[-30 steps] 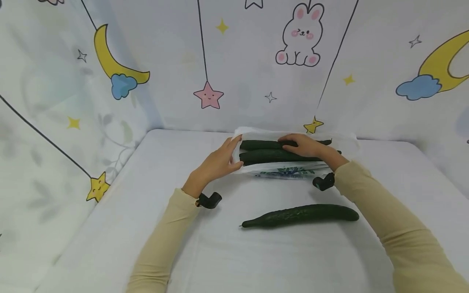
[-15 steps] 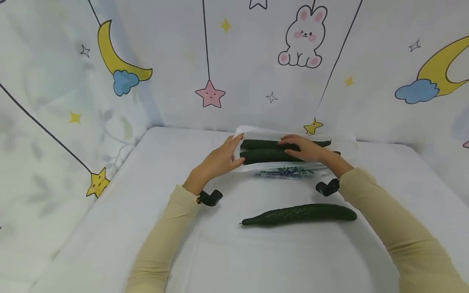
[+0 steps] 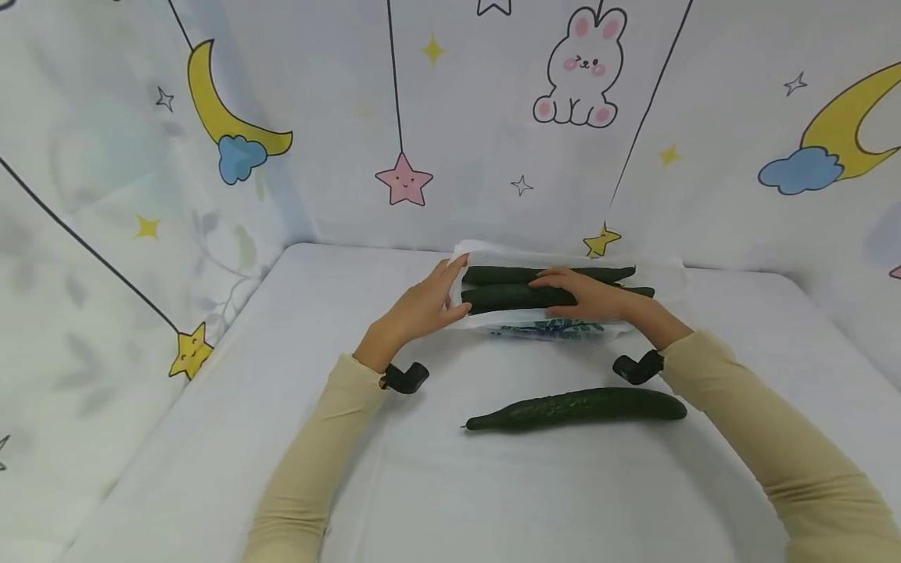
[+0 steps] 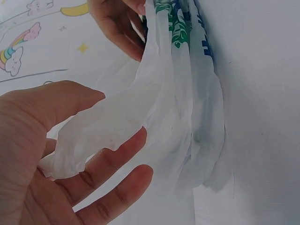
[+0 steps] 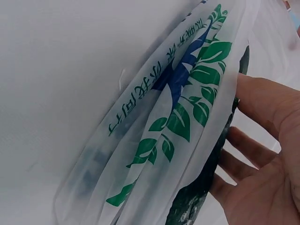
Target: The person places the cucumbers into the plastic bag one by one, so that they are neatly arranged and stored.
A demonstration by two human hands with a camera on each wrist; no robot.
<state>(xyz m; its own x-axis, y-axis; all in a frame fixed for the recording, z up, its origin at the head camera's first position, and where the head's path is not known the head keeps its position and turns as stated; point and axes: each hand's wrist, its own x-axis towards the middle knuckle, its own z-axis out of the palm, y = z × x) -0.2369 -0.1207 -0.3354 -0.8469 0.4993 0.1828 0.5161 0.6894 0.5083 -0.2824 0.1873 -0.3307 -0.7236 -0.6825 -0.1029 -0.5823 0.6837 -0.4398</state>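
A white plastic bag (image 3: 552, 329) with green and blue print lies at the back of the table, its mouth spread wide. Two long cucumbers lie side by side in it, a rear cucumber (image 3: 493, 275) and a front cucumber (image 3: 503, 299). My left hand (image 3: 420, 306) is at the bag's left end, fingers spread; in the left wrist view, thin film (image 4: 108, 117) runs between thumb and fingers. My right hand (image 3: 587, 299) rests over the front cucumber, fingers lightly bent, thumb at the bag's front edge. In the right wrist view, fingertips (image 5: 232, 136) meet the dark cucumber (image 5: 192, 197).
Another cucumber (image 3: 577, 410) lies crosswise on the white tablecloth (image 3: 563, 500), nearer than the bag. A printed fabric backdrop (image 3: 479, 117) rises right behind the bag. Black wrist cameras hang below both wrists.
My right hand has shifted from the rear cucumber forward onto the front one, its thumb moving to the bag's front edge. My left hand stays at the bag's left end.
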